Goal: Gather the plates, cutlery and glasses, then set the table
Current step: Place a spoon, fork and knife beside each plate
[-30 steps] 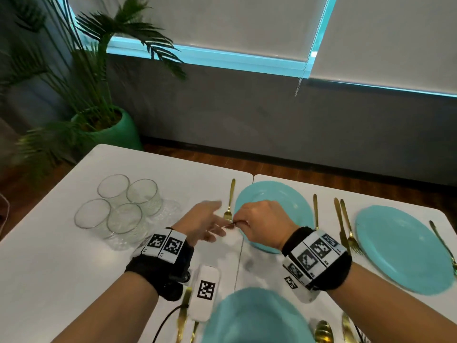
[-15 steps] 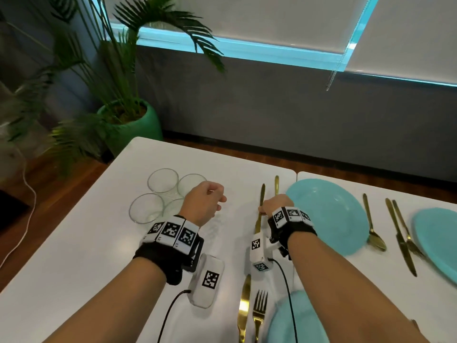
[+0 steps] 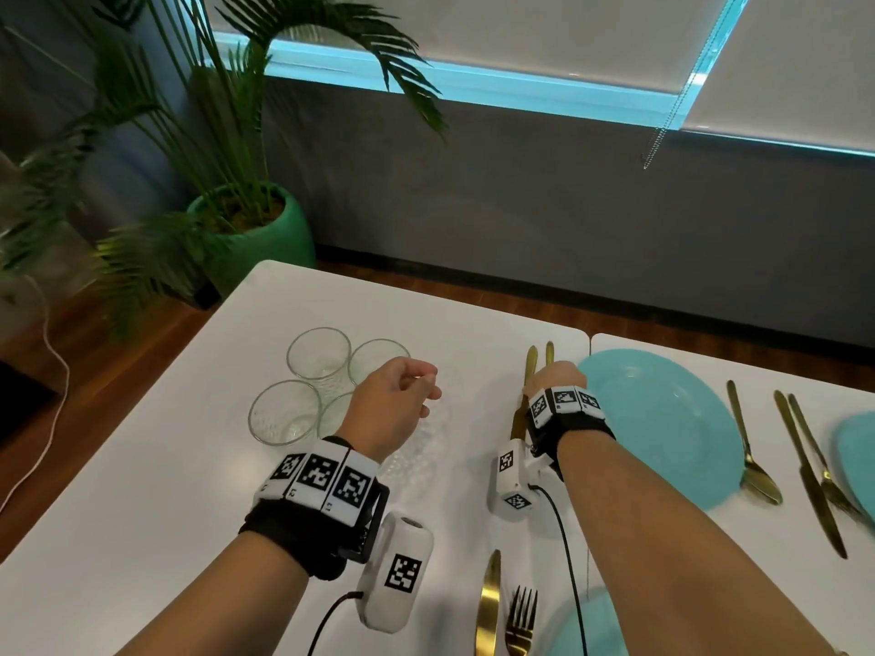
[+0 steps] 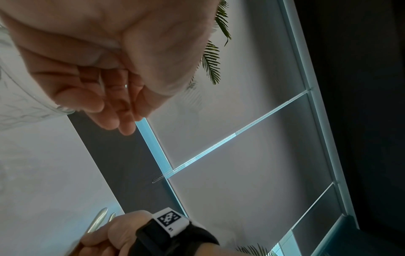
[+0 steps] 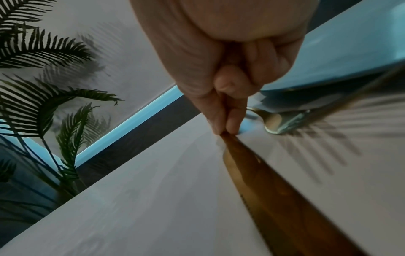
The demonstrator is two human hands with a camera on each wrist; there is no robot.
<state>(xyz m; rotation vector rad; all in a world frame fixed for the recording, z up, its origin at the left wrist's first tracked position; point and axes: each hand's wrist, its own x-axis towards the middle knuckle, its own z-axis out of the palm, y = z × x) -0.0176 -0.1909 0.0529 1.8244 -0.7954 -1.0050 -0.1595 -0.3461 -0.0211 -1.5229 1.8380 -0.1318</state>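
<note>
My right hand [image 3: 551,378] pinches a gold knife [image 5: 274,190] between thumb and finger [image 5: 225,129]. The knife lies flat on the white table [image 3: 189,466], beside a gold fork [image 3: 549,352], just left of a teal plate [image 3: 663,419]. My left hand [image 3: 397,400] hovers with loosely curled fingers over several empty glasses [image 3: 284,411] and holds nothing. In the left wrist view a glass [image 4: 22,104] shows close beside those fingers.
A spoon [image 3: 753,461], knife [image 3: 809,475] and fork [image 3: 826,471] lie between the teal plate and a second plate [image 3: 857,461] at the right edge. A knife [image 3: 487,603] and fork [image 3: 521,617] lie by a near plate [image 3: 601,627]. A potted palm [image 3: 251,220] stands behind the table's left corner.
The hands, which met at the fork a second ago, have parted. My left hand went left over the glasses. My right hand brought the knife down beside the fork.
</note>
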